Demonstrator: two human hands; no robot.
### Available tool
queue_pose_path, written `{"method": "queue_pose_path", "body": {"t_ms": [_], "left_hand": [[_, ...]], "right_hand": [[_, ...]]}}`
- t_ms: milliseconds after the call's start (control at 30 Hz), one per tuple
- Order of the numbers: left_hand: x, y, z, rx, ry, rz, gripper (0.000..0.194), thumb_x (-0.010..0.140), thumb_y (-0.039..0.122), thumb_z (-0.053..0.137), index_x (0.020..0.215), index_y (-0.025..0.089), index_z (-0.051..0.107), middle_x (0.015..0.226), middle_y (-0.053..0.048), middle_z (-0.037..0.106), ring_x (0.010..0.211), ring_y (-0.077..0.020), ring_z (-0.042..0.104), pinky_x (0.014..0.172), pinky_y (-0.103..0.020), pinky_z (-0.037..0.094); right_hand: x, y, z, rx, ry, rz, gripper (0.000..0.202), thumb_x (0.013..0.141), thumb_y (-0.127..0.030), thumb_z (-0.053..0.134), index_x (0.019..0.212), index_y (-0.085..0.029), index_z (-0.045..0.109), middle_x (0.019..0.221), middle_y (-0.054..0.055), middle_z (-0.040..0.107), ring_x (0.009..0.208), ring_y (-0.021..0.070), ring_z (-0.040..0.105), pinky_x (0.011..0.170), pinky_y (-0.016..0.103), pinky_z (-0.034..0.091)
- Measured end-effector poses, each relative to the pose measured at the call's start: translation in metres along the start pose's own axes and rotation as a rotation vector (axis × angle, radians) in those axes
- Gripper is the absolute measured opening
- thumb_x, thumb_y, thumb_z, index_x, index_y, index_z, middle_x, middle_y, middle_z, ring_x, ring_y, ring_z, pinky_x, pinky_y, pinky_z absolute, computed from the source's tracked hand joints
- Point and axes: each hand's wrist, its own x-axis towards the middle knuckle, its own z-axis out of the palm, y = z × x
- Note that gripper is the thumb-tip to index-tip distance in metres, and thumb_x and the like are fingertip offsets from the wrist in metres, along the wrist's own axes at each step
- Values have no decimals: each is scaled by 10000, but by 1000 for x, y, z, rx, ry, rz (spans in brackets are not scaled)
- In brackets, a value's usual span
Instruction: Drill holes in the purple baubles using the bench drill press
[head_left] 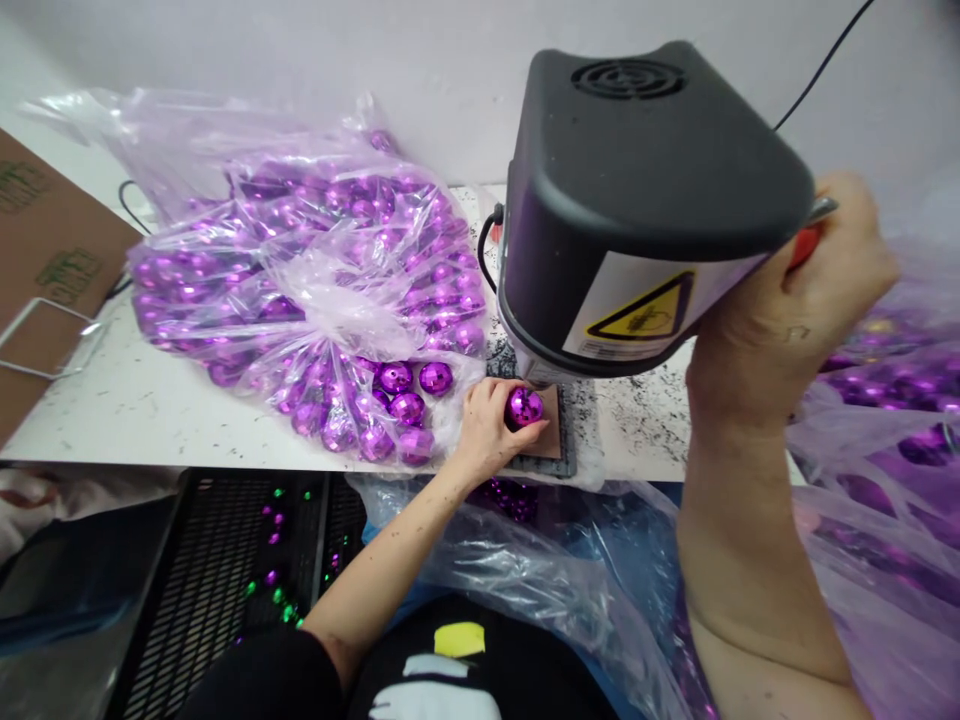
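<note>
My left hand [489, 425] is closed around a shiny purple faceted ball [524, 406], resting on the brown pad of a press base [566, 440]. Right above the ball stands the black head of a bench press machine [652, 180], with a yellow warning triangle on its front. My right hand [817, 290] is wrapped round the lever at the machine's right side; red and metal parts [806, 243] of that lever show between the fingers. Several loose purple balls [407, 408] lie left of my left hand, at the mouth of a clear plastic bag [330, 290].
That bag, full of purple balls, covers much of the white table [82, 410]. A cardboard box [45, 260] stands at far left. More bagged purple balls [900, 390] are on the right. A black crate [217, 560] with small beads sits below, and clear plastic [525, 580] covers my lap.
</note>
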Motion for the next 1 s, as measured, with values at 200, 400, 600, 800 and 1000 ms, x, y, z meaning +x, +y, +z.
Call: {"method": "queue_pose_path", "body": {"t_ms": [200, 400, 600, 800, 1000], "left_hand": [[2, -1, 3, -16, -16, -17, 391, 741, 326, 798, 1050, 210, 590, 1040, -35, 636, 1014, -233, 554, 969, -411, 378], [1, -2, 5, -28, -25, -13, 389, 766, 317, 750, 1091, 213, 562, 1096, -45, 637, 1065, -244, 549, 1011, -429, 361], [-1, -3, 7, -23, -12, -23, 379, 767, 322, 749, 1082, 223, 564, 1085, -43, 639, 1075, -251, 547, 1024, -437, 355], [-2, -3, 7, -16, 4, -13, 388, 767, 326, 762, 1090, 223, 575, 1068, -41, 636, 1057, -248, 548, 1001, -424, 368], [-1, -3, 5, -25, -18, -19, 370, 793, 344, 742, 1098, 230, 565, 1064, -36, 637, 1039, -241, 552, 990, -417, 383]], "right_hand": [[-7, -4, -6, -38, 28, 6, 539, 907, -616, 435, 745, -105, 486, 583, -50, 307, 554, -26, 294, 553, 158, 240], [-62, 1, -24, -39, 123, -97, 164, 843, -304, 604, 824, -142, 588, 688, -22, 526, 544, 25, 500, 532, 196, 348], [-91, 8, -28, -42, 30, -216, 90, 721, -167, 604, 810, -161, 593, 613, -10, 537, 554, 90, 525, 516, 234, 406], [-96, 9, -28, -78, 22, -148, 64, 773, -233, 584, 742, -176, 583, 581, -6, 501, 567, 90, 506, 511, 236, 382], [-101, 9, -33, -97, -41, -110, 92, 818, -260, 563, 765, -202, 611, 613, 0, 511, 597, 80, 504, 508, 217, 367]]}}
